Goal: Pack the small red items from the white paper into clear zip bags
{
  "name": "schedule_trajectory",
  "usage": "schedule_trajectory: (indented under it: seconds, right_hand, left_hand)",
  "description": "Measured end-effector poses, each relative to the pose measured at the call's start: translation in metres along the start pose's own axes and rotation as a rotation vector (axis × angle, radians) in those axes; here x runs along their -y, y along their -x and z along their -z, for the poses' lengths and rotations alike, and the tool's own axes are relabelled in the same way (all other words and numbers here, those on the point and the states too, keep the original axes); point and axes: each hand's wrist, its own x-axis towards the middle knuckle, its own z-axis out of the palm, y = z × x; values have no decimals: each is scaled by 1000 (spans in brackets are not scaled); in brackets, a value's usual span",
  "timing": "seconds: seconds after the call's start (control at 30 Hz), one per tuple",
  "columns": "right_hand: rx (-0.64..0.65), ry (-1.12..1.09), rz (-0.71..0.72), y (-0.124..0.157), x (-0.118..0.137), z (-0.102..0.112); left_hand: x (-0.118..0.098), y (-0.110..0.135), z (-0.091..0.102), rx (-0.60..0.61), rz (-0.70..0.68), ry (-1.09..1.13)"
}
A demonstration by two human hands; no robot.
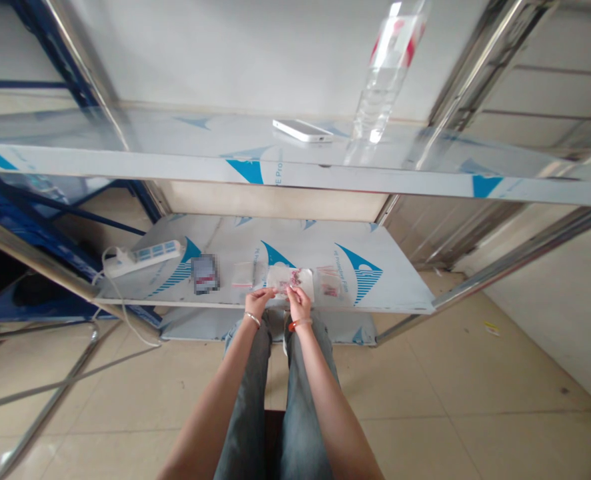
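Note:
Both hands work close together at the front edge of the lower metal shelf (315, 233). My left hand (258, 302) has thumb and fingers pinched together; what it grips is too small to make out. Just beside it, my right hand (299, 303) is also closed in a pinch at a small reddish thing I cannot identify. Beneath the fingertips lies a white sheet (306, 291) with small red-pink pieces (295, 275) on it. A clear bag (329, 280) with reddish contents lies to the right. Left of the sheet is another clear bag (248, 272) near a thin pink strip (242, 285).
A blurred dark packet (205, 273) and a white power strip (148, 257) with a trailing cord lie on the left. The upper shelf (175, 162) crosses above the hands, carrying a white phone (303, 131) and a clear bottle (385, 73). Metal posts stand at both sides.

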Motion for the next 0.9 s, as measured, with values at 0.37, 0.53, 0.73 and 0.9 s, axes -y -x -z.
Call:
schedule_trajectory:
  seconds: [0.37, 0.53, 0.73, 0.9]
  right_hand:
    - [39, 43, -41, -10, -19, -24]
    - [109, 132, 59, -12, -17, -37]
    - [162, 70, 155, -7, -9, -58]
    - [245, 95, 171, 0, -9, -80]
  left_hand:
    - [6, -13, 21, -127, 9, -36]
    - [-1, -19, 34, -220, -72, -190]
    - [-8, -20, 48, -324, -221, -308]
    - [-7, -26, 57, -536, -179, -179]
